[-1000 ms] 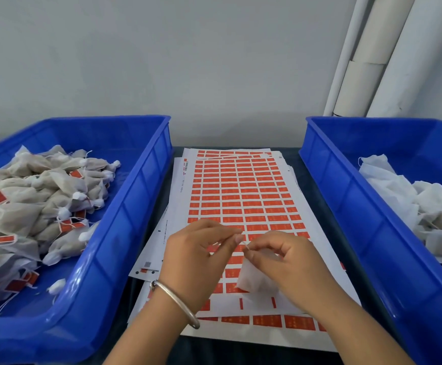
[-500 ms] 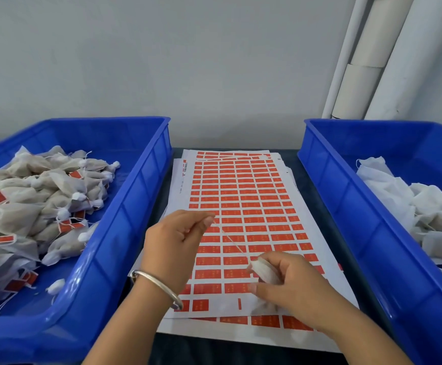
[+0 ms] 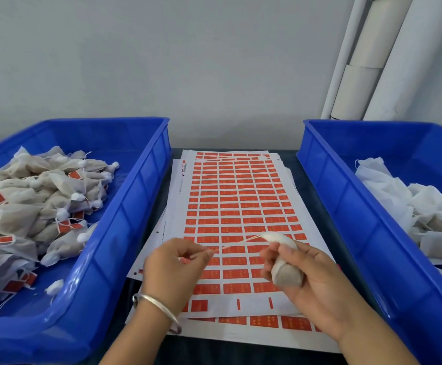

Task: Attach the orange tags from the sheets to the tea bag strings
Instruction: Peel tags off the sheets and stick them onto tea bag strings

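My right hand (image 3: 312,280) grips a filled tea bag (image 3: 285,270), its white gathered top pointing up and left. A thin white string (image 3: 238,243) runs taut from that top to my left hand (image 3: 173,270), which pinches its end between thumb and fingertips. Both hands hover over a stack of white sheets (image 3: 238,212) covered with rows of orange tags. The nearest rows of the top sheet have gaps where tags are gone.
A blue bin (image 3: 125,233) on the left holds a pile of tea bags with orange tags (image 3: 30,206). Another blue bin (image 3: 346,206) on the right holds white untagged bags (image 3: 412,204). White pipes (image 3: 372,56) stand at the back right against a grey wall.
My hands have drawn apart, pulling the string out straight. The right hand has lifted and turned the tea bag so its top points up; the left hand has stayed at the left holding the string's end.
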